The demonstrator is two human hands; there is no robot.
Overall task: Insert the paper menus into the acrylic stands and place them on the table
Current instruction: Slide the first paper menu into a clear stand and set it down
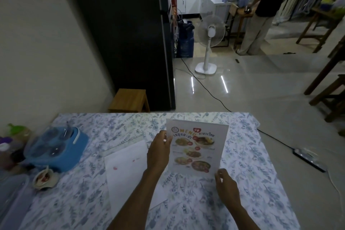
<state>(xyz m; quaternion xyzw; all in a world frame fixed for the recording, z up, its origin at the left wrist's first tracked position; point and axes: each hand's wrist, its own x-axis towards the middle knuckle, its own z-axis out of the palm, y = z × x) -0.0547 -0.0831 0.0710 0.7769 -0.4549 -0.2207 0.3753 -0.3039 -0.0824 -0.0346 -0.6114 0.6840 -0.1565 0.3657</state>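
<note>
A printed paper menu (201, 147) with food photos is held face up over the table (242, 155), which wears a blue floral cloth. My left hand (158, 152) grips the menu's left edge near the top. My right hand (225, 185) pinches its lower right corner. A second sheet (127, 170) lies blank side up on the cloth, to the left of my left arm, with faint red marks on it. I cannot make out a clear acrylic stand for certain; the menu's edges look slightly glossy.
A blue condiment caddy (57, 147) with jars and a small sauce bowl (44, 177) sit at the table's left. Beyond the table are a wooden stool (130, 100), a black fridge (127, 39), a white standing fan (208, 43), a floor cable and a person standing far right.
</note>
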